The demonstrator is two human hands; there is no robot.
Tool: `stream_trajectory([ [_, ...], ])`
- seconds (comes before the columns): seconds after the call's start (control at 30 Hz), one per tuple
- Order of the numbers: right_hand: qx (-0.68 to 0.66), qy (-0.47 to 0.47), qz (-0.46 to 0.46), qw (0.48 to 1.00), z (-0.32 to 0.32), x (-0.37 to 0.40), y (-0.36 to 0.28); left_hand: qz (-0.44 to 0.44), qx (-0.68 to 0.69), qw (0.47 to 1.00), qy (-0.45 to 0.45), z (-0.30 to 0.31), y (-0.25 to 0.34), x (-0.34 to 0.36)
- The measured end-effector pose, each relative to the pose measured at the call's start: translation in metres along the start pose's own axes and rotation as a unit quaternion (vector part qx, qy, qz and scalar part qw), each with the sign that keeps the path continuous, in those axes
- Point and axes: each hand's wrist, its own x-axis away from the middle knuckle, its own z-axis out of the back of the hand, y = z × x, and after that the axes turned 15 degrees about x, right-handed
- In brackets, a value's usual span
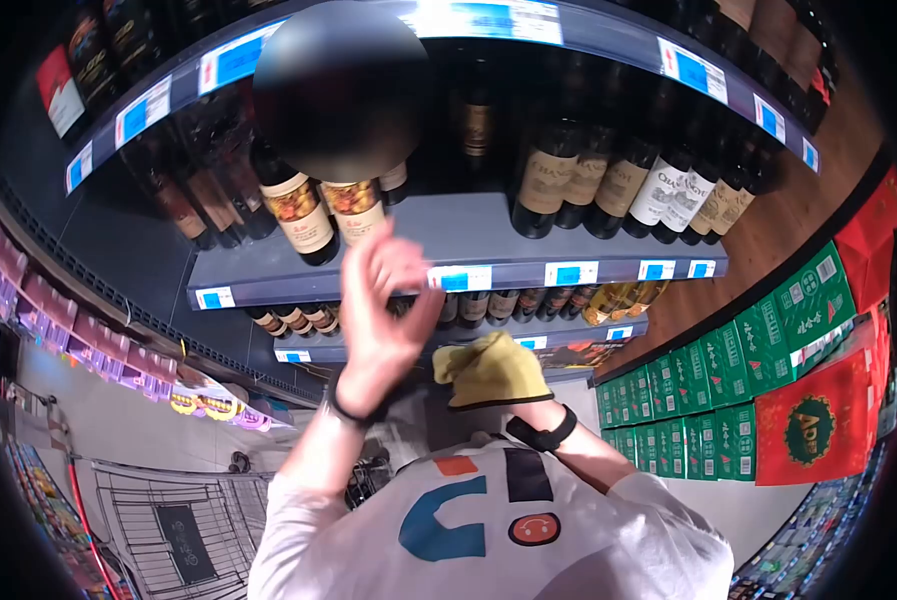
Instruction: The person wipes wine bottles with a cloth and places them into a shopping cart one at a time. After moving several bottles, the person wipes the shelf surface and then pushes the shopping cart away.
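Observation:
My left hand (386, 300) is raised in front of the wine shelf, smeared a little by motion. Its fingers curl loosely, the thumb stands apart, and nothing shows between them. Right behind its fingertips stand two wine bottles with fruit-pattern labels, one (300, 220) to the left and another (353, 205) overlapped by the hand. Lower and to the right, a yellow cloth (493, 372) with a dark hem covers my right hand (534, 410). The fingers there are hidden inside its folds, in front of the lower shelf. Dark bands circle both wrists.
More wine bottles (548, 185) line the right of the shelf (448, 235), whose front edge carries price tags. Green cartons (713, 365) and a red box (813, 425) are stacked at right. A shopping cart (183, 530) stands at lower left. A blurred disc hides part of the upper shelf.

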Motion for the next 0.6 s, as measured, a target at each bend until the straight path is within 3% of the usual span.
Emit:
stream_trajectory([
  [0.03, 0.009, 0.063, 0.025, 0.998, -0.009, 0.010, 0.024, 0.038, 0.035, 0.999, 0.000, -0.016, -0.023, -0.031],
  [0.07, 0.015, 0.066, 0.004, 0.998, 0.006, 0.019, 0.032, 0.046, 0.031, 0.998, 0.016, -0.025, -0.051, -0.062],
  [0.1, -0.038, 0.168, 0.017, 0.985, -0.039, 0.033, 0.077, 0.053, 0.027, 0.998, 0.032, -0.031, -0.083, -0.091],
  [0.17, 0.014, 0.139, -0.037, 0.990, 0.018, 0.051, 0.073, 0.059, -0.061, 0.995, 0.060, -0.031, -0.152, -0.150],
  [0.23, -0.114, 0.223, -0.154, 0.956, -0.018, 0.083, 0.117, 0.008, -0.195, 0.980, 0.048, -0.033, -0.208, -0.195],
  [0.27, -0.122, 0.244, -0.147, 0.951, -0.024, 0.098, 0.136, 0.008, -0.334, 0.941, -0.050, -0.030, -0.220, -0.218],
  [0.3, -0.129, 0.265, -0.139, 0.945, -0.027, 0.110, 0.149, -0.055, -0.294, 0.953, -0.053, -0.029, -0.236, -0.228],
  [0.37, -0.157, 0.306, -0.210, 0.915, -0.023, 0.125, 0.154, -0.180, -0.209, 0.959, -0.057, -0.025, -0.275, -0.245],
  [0.53, -0.214, 0.296, -0.272, 0.890, -0.024, 0.136, 0.175, -0.132, -0.205, 0.967, -0.076, -0.040, -0.270, -0.245],
  [0.6, -0.134, 0.284, -0.232, 0.921, -0.023, 0.135, 0.182, -0.109, -0.200, 0.970, -0.086, -0.037, -0.278, -0.246],
])
